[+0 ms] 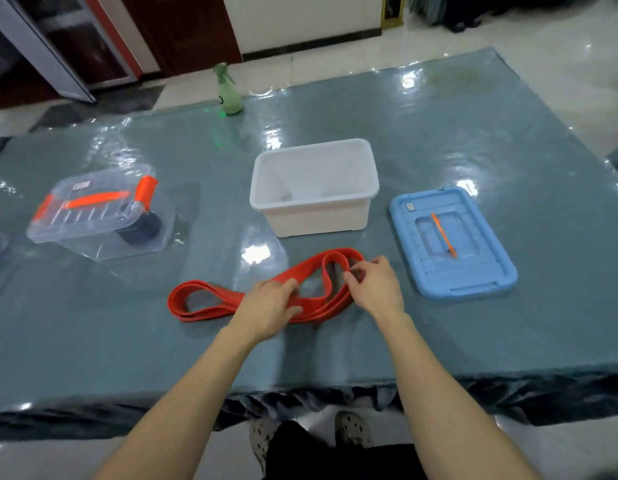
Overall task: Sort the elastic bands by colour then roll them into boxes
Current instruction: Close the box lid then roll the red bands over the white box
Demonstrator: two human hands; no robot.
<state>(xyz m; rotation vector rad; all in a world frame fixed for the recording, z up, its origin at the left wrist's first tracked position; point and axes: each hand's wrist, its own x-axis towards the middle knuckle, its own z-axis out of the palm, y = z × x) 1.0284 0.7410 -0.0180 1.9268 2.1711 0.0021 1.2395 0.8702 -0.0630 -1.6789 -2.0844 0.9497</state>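
A long red elastic band lies in loose loops on the grey-green table, just in front of an open white box. My left hand presses and pinches the band near its middle. My right hand pinches the band's right-hand loop between thumb and fingers. At the left stands a clear box with an orange-handled clear lid; a dark rolled band shows inside it.
A blue lid with an orange handle lies flat to the right of the white box. A green spray bottle stands at the table's far edge. The near table edge runs just above my legs and shoes.
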